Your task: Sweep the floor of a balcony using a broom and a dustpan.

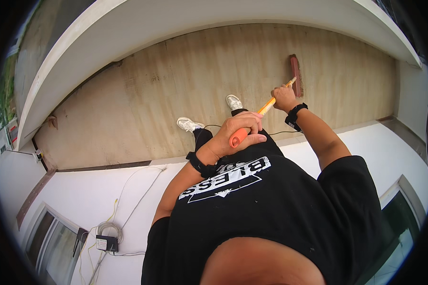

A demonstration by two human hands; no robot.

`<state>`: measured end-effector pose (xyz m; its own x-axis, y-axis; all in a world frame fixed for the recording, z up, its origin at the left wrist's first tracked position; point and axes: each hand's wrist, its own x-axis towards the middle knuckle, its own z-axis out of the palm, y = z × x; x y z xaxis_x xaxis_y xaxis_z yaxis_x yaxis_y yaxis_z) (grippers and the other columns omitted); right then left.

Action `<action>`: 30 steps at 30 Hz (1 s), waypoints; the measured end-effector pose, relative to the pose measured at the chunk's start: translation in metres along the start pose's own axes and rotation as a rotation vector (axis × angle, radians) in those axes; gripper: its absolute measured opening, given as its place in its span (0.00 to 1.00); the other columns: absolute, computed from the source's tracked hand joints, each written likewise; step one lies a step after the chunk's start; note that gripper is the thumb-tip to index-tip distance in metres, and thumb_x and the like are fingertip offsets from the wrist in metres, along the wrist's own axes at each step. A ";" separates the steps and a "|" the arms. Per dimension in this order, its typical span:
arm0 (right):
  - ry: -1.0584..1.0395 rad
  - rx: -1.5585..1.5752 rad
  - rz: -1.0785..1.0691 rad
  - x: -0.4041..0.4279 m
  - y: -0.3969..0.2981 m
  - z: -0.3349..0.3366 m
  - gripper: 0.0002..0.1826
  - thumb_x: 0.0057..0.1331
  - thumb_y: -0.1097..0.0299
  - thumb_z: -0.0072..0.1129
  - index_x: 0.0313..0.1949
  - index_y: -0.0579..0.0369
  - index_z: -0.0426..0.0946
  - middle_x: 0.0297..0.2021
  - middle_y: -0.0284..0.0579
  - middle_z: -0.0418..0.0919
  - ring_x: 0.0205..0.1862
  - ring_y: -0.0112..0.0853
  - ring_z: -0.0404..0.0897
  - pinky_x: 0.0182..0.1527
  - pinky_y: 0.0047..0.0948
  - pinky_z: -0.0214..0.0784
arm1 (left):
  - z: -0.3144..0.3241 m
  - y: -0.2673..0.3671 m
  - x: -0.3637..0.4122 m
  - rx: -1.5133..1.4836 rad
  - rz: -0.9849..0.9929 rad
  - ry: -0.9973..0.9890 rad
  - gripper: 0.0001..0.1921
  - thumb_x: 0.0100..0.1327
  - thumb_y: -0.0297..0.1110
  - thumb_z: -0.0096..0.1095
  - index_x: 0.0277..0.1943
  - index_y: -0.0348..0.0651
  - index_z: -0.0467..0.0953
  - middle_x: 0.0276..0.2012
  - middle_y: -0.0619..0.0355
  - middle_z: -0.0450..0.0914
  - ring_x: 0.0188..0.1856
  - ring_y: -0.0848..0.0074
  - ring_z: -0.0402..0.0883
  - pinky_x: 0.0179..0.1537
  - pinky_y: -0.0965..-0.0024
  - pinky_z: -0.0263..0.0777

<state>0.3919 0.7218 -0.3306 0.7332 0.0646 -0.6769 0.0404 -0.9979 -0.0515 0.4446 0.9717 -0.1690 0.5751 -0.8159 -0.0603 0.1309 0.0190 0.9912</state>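
My left hand (240, 131) is closed around the orange end of a long yellow broom handle (267, 106), in front of my waist. Farther along the same pole, my right hand (284, 97) grips it near the broom head. The red broom head (296, 75) has dark bristles on its right side and rests on the stained tan floor (207, 71), beyond my right hand. A black strap with a small device circles each wrist. My white shoes (234, 102) stand on the floor left of the pole.
A low curved white parapet (185, 21) bounds the floor at the far side. Behind me a white wall (135, 192) carries coiled cable (110, 231), a black box (107, 243) and loose wires. Windows show at lower left and lower right.
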 end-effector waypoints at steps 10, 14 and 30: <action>0.192 0.540 -0.533 0.114 -0.247 -0.070 0.04 0.51 0.66 0.58 0.27 0.47 0.80 0.28 0.44 0.81 0.39 0.42 0.81 0.43 0.46 0.66 | -0.079 0.136 -0.068 0.640 -0.219 0.354 0.12 0.47 0.20 0.68 0.20 0.39 0.68 0.22 0.59 0.74 0.37 0.65 0.78 0.43 0.65 0.72; 0.317 0.710 -0.807 0.094 -0.295 -0.118 0.03 0.49 0.68 0.60 0.25 0.49 0.79 0.27 0.42 0.80 0.36 0.42 0.80 0.42 0.44 0.66 | -0.065 0.159 -0.086 0.797 -0.123 0.395 0.15 0.42 0.26 0.75 0.18 0.42 0.68 0.19 0.62 0.72 0.29 0.69 0.78 0.29 0.69 0.71; -0.023 0.048 -0.472 0.170 -0.309 -0.079 0.11 0.51 0.64 0.61 0.36 0.45 0.82 0.32 0.43 0.83 0.40 0.41 0.82 0.42 0.38 0.74 | -0.172 0.024 -0.204 0.015 -0.013 0.770 0.12 0.55 0.21 0.66 0.24 0.38 0.67 0.29 0.58 0.75 0.45 0.68 0.77 0.52 0.67 0.67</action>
<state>0.5580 1.0402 -0.3720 0.6268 0.5115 -0.5878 0.3338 -0.8579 -0.3906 0.4698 1.2382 -0.1529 0.9741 -0.1839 -0.1319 0.1342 -0.0001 0.9910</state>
